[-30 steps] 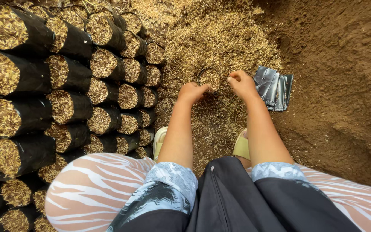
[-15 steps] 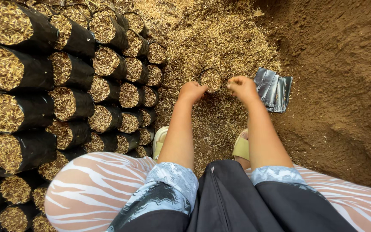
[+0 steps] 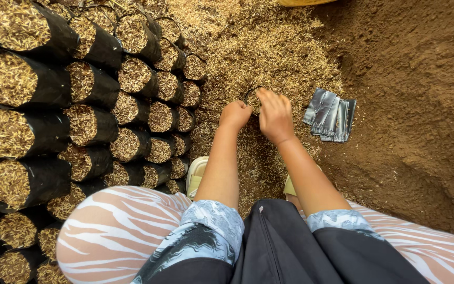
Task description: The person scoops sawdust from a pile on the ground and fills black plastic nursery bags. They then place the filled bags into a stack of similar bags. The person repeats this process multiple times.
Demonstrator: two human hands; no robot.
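Note:
A small black nursery bag (image 3: pixel 251 98) full of pale husk stands in the husk pile (image 3: pixel 248 47) straight ahead of me. My left hand (image 3: pixel 234 115) grips its near left rim with curled fingers. My right hand (image 3: pixel 274 117) lies flat over the bag's mouth, pressing on the husk inside. Most of the bag is hidden by both hands.
Rows of filled black bags (image 3: pixel 90 84) lie stacked on the left. A bundle of flat silvery-black unfilled bags (image 3: pixel 330 114) lies on the ground right of my hands. Brown soil (image 3: pixel 421 94) covers the right side. My yellow sandals (image 3: pixel 195 173) and striped knees are below.
My right hand has moved left from beside the bag onto its mouth. The left hand has stayed on the rim.

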